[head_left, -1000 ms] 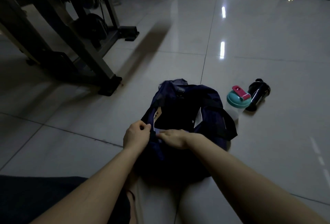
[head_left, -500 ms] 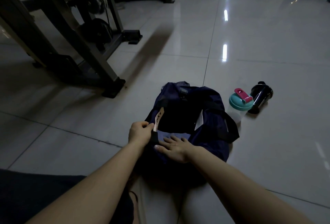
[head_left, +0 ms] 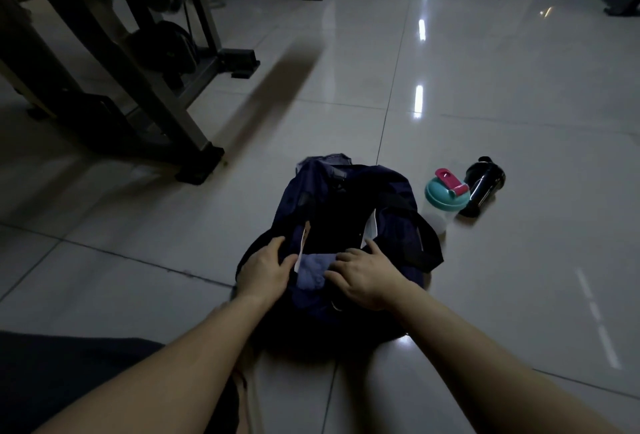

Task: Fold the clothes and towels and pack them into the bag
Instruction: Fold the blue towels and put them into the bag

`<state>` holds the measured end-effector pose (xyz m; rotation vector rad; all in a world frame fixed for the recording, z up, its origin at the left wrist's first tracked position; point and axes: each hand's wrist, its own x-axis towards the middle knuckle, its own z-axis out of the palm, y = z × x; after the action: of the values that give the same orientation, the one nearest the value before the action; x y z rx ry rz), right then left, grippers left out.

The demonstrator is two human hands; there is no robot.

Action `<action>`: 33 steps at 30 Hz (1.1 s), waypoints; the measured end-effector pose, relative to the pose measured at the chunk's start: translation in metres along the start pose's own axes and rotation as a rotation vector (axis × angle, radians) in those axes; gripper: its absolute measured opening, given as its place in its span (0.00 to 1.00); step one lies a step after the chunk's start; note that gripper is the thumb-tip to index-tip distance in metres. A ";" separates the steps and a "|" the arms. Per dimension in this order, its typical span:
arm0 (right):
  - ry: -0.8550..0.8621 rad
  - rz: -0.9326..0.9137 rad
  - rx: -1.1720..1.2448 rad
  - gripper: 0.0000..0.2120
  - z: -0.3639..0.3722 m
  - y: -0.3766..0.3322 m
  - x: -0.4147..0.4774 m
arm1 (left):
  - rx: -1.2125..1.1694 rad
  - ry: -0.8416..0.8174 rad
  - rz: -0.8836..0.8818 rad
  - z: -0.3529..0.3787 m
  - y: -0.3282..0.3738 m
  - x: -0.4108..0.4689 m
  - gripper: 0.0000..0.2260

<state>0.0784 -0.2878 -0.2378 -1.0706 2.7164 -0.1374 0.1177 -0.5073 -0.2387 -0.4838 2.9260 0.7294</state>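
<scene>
Head view: I sit on the tiled floor (head_left: 519, 295) with the bag (head_left: 394, 222) right in front of me, dark navy, its top open and facing up. A folded blue cloth (head_left: 311, 271) lies in the near end of the opening, between my two hands. The rest of the inside is too dark to make out.

My left hand (head_left: 266, 271) lies on the bag's left rim, thumb pointing towards the cloth and fingers loosely bent. I cannot tell whether they grip the fabric or only rest on it. My right hand (head_left: 363, 278) lies on the near right rim, fingers spread and fairly straight, their tips at the cloth's edge, holding nothing.

A tan tag (head_left: 306, 233) sticks up at the left rim just beyond my left hand, and a white tag (head_left: 370, 226) hangs inside the right rim. A black strap (head_left: 427, 243) loops over the right side.

Just right of the bag stands a shaker (head_left: 446, 196) with a teal lid and pink flip cap. A black bottle (head_left: 485, 184) lies beside it. A gym machine (head_left: 138, 94) stands on the floor at far left, well apart from the bag.
</scene>
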 end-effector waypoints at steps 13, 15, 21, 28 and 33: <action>0.342 0.039 -0.184 0.16 0.000 0.024 -0.053 | 0.140 -0.155 -0.132 0.025 0.005 -0.005 0.39; 0.368 0.039 -0.168 0.14 0.000 0.022 -0.055 | 0.196 0.000 -0.053 0.019 0.010 -0.012 0.31; 0.419 0.008 -0.219 0.12 -0.008 0.022 -0.047 | -0.271 0.161 -0.107 0.003 0.032 -0.003 0.13; 0.465 0.081 -0.181 0.11 -0.001 0.017 -0.048 | -0.761 -0.149 -0.478 0.002 0.008 -0.002 0.09; 0.354 0.055 -0.174 0.17 0.010 0.015 -0.049 | -0.086 -0.040 -0.313 0.011 -0.002 -0.011 0.21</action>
<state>0.1055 -0.2436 -0.2415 -1.1071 3.1218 -0.0893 0.1287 -0.5010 -0.2476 -0.8983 2.6978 0.8092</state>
